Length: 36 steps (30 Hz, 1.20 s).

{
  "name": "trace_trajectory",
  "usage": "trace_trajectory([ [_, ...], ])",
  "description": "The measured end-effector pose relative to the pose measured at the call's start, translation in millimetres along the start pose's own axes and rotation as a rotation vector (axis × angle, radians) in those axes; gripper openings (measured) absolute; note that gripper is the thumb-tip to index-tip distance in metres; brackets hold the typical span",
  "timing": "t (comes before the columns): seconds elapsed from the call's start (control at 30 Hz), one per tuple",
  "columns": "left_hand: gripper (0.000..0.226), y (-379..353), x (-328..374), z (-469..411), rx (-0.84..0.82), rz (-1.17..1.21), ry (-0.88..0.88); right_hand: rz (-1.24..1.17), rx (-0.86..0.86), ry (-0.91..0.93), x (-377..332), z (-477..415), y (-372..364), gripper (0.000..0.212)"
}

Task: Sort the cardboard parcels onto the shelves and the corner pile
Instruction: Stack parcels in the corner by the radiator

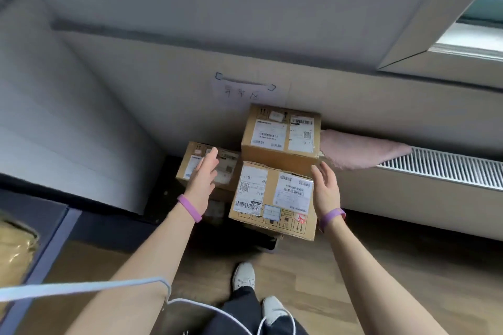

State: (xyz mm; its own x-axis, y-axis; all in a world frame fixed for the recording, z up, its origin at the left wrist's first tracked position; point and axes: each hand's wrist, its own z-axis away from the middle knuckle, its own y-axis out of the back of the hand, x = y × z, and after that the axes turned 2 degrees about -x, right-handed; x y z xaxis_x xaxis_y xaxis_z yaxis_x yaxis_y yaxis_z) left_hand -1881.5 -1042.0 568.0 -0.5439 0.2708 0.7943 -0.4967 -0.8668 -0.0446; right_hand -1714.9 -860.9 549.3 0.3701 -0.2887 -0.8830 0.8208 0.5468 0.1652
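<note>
Three cardboard parcels with white shipping labels are piled in the corner by the wall. The near parcel (273,200) is closest to me, the far parcel (281,134) sits higher behind it, and the left parcel (206,166) lies lower beside them. My left hand (202,179) hovers with straight fingers over the left parcel. Just off the near parcel's right edge, my right hand (325,189) is held out with relaxed fingers. Neither hand holds anything. Both wrists wear purple bands.
A handwritten paper sign (243,90) is taped to the wall above the pile. A pink cloth (362,151) lies on the radiator (441,168) to the right. A dark shelf edge (51,236) with a tan bag (15,253) is at left. Wooden floor below.
</note>
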Motion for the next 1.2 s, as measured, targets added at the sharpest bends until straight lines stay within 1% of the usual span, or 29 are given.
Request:
trace_trajectory([
  [0.23, 0.060, 30, 16, 92, 0.165, 0.106, -0.132, 0.045, -0.284, 0.175, -53, 48, -33, 0.051],
  [0.4, 0.056, 53, 3, 166, 0.301, 0.208, -0.204, 0.085, -0.513, 0.272, -74, 101, -56, 0.048],
  [0.53, 0.056, 80, -18, 232, 0.466, 0.306, -0.231, 0.133, -0.703, 0.323, -75, 156, -88, 0.045],
  [0.67, 0.057, 116, -44, 306, 0.657, 0.378, -0.261, 0.193, -0.901, 0.384, -66, 225, -127, 0.044],
  [0.8, 0.056, 151, -78, 380, 0.828, 0.449, -0.291, 0.226, -1.107, 0.393, -51, 305, -155, 0.046],
  [0.97, 0.060, 185, -126, 475, 1.026, 0.524, -0.335, 0.273, -1.348, 0.431, -24, 411, -181, 0.045],
  [1.2, 0.055, 225, -212, 609, 1.241, 0.629, -0.368, 0.312, -1.567, 0.430, 36, 572, -192, 0.044],
])
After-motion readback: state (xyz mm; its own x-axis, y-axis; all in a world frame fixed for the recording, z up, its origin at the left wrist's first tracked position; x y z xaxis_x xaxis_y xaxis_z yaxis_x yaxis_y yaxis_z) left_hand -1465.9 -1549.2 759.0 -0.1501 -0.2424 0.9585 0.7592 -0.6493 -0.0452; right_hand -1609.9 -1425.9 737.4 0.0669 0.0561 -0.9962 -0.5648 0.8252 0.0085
